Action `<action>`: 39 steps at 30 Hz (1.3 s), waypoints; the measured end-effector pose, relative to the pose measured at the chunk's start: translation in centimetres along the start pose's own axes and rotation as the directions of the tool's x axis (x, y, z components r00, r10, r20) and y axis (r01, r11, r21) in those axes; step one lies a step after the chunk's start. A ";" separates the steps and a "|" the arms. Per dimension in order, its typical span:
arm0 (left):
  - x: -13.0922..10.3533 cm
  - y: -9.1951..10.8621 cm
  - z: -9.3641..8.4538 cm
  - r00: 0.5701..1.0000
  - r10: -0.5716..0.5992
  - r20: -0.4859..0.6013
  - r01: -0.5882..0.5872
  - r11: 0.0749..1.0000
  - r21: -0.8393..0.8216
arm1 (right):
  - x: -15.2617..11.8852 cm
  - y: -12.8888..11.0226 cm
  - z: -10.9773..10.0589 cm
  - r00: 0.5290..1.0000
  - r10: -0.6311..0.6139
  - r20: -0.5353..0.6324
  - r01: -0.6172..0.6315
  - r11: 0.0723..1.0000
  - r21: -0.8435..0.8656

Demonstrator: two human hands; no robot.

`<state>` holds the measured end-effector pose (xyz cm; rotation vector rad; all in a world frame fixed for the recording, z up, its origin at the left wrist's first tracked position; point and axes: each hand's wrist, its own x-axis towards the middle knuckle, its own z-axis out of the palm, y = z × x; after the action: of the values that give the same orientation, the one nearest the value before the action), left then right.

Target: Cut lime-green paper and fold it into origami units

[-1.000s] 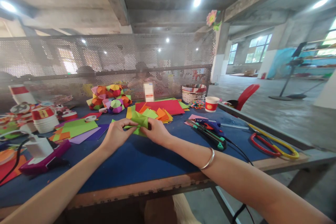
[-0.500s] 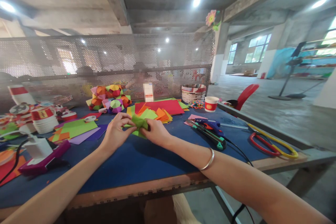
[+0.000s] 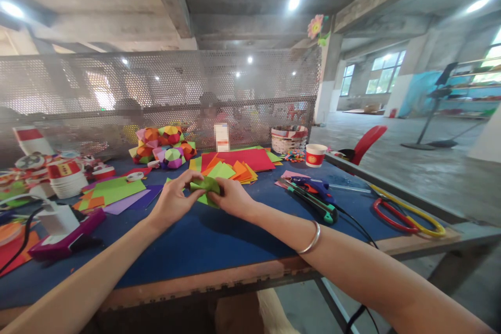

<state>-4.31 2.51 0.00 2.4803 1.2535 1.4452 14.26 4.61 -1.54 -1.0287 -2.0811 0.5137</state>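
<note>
Both hands pinch a small piece of green paper (image 3: 206, 184), which bends between them above the blue tabletop (image 3: 219, 250). My left hand (image 3: 174, 201) grips its left side between thumb and fingers. On its right side, my right hand (image 3: 235, 197) is closed, with the thumb pressed to the paper. Just behind lie loose orange paper squares (image 3: 241, 171) and a light green square (image 3: 221, 170), partly on a red paper sheet (image 3: 260, 160). Folded paper balls (image 3: 164, 146) in many colours sit farther back, beyond my left hand.
A utility knife (image 3: 313, 203), a blue glue gun (image 3: 313, 185) and red-and-yellow-handled scissors (image 3: 403, 216) lie at right. A paper cup (image 3: 315, 155) and a woven basket (image 3: 289, 140) stand behind them. At left are stacked cups (image 3: 68, 180) and a purple power strip (image 3: 70, 240). A mesh panel (image 3: 164, 83) borders the back.
The green paper has gone from a crumpled, bunched shape to a smoother curved one. My left fingers have shifted slightly on it; the right hand stays nearly where it was.
</note>
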 end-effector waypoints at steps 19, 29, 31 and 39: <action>0.2 1.0 -0.2 0.997 0.043 0.069 -0.045 0.998 0.038 | -0.1 -0.2 -0.9 0.998 -0.060 0.020 0.063 0.962 -0.267; 0.3 0.6 -0.4 0.998 -0.045 0.049 0.041 0.996 0.074 | 0.0 -0.1 -0.4 0.999 -0.023 -0.024 0.022 0.997 -0.075; 0.3 0.7 -0.4 0.997 -0.067 0.042 0.063 0.994 0.089 | 0.1 -0.2 -0.4 0.998 -0.019 -0.061 0.020 1.000 0.024; 0.3 0.0 0.2 0.922 -0.256 0.289 0.299 0.948 -0.114 | 0.2 -0.7 -0.8 0.984 0.017 -0.179 0.025 0.973 0.228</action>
<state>-4.07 2.75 0.08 2.1956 1.3146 1.0514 14.49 4.37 -0.48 -0.9004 -1.8171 0.6198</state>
